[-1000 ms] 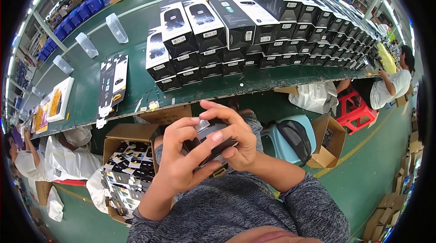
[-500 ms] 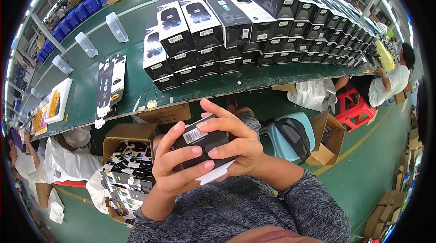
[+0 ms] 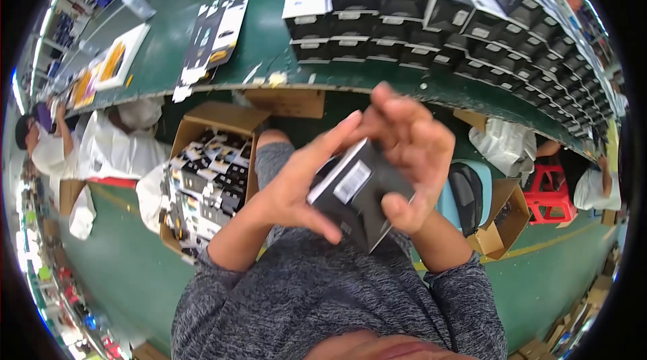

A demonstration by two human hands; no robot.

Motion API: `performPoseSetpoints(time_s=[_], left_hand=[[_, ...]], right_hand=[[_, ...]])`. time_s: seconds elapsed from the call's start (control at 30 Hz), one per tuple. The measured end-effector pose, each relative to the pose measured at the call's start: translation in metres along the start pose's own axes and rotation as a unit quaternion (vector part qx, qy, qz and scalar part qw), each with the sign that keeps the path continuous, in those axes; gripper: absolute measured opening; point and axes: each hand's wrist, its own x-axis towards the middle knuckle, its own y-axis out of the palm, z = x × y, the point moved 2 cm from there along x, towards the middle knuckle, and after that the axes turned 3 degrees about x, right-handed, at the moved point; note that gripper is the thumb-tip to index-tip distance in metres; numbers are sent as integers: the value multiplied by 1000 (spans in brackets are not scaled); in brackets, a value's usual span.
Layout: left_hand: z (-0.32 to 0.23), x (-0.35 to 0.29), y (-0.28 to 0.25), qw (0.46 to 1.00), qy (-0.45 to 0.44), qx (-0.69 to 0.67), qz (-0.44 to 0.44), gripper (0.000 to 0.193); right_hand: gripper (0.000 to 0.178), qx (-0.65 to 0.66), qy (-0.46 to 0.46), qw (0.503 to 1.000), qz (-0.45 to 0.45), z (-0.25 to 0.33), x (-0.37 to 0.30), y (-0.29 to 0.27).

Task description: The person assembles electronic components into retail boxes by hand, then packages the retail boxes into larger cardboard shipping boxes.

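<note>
A black carton point(image 3: 367, 208) with a white barcode label is held tilted in front of my chest, its end face toward me. My left hand point(image 3: 303, 181) grips its left side, thumb across the lower front and fingers along the upper edge. On the other side, my right hand point(image 3: 418, 165) has its thumb pressed against the carton's right edge. That hand's other fingers curl above and behind the carton, slightly blurred. Beyond my hands, several flat unfolded carton blanks point(image 3: 214, 37) lie on the green table point(image 3: 263, 37).
Stacked black-and-white cartons point(image 3: 367, 20) fill the table's right side. A white tray point(image 3: 125, 57) with orange pieces is at left. An open cardboard box point(image 3: 209, 185) of flat cartons stands by my left arm. Right are a blue chair point(image 3: 482, 191), a red stool point(image 3: 549, 195) and another person point(image 3: 596, 185).
The carton has turned in my hands, so its end with the label faces me more fully. My fingers have spread off its front, and my view has tilted down and shifted left.
</note>
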Motion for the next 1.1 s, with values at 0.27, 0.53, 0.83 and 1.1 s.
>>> performPoseSetpoints(time_s=[0.27, 0.53, 0.83, 1.1], left_hand=[[-30, 18, -17, 843, 241, 479, -41, 97], [-26, 9, -18, 830, 234, 504, -43, 92], [-34, 8, -18, 792, 247, 559, -1, 98], [-29, 15, -19, 869, 203, 449, -44, 105]], right_hand=[[85, 265, 365, 875, -176, -13, -23, 27], [63, 321, 374, 844, -209, -19, -32, 34], [54, 307, 390, 845, -202, -21, -34, 32], [86, 319, 317, 881, -148, -27, -35, 34]])
